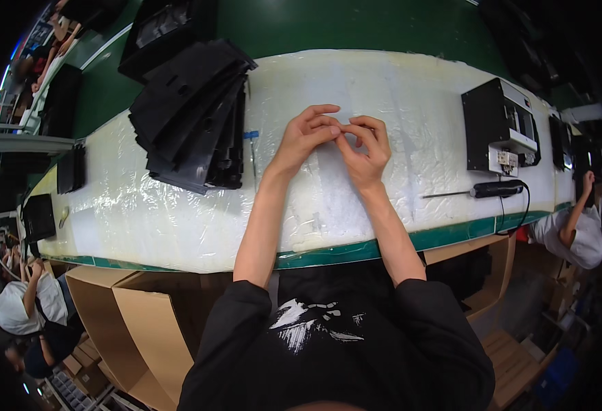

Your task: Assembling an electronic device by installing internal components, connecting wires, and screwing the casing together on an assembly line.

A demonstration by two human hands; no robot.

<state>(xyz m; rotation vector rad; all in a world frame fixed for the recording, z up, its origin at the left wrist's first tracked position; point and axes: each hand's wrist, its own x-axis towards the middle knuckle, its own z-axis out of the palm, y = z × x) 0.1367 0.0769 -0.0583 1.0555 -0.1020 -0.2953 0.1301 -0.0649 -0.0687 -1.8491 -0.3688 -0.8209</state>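
Observation:
Above the middle of the white, film-covered table, my left hand point(305, 140) and my right hand point(367, 152) meet at their fingertips. The left thumb reaches across to the right hand's thumb and index finger. Several fingers of both hands are curled inward. Anything pinched where they meet is too small or too hidden to make out. To the left of my hands lies a fanned stack of black plastic panels point(190, 113). A small blue piece point(251, 135) sits beside the stack's right edge. A black-handled electric screwdriver point(496, 189) with a long thin shaft lies to my right.
A black and silver machine point(499, 127) stands at the right on the table point(301, 226). Black bins point(167, 34) rise behind the panel stack. Open cardboard boxes point(143, 329) are below the green front edge. Other people point(575, 229) work at both sides.

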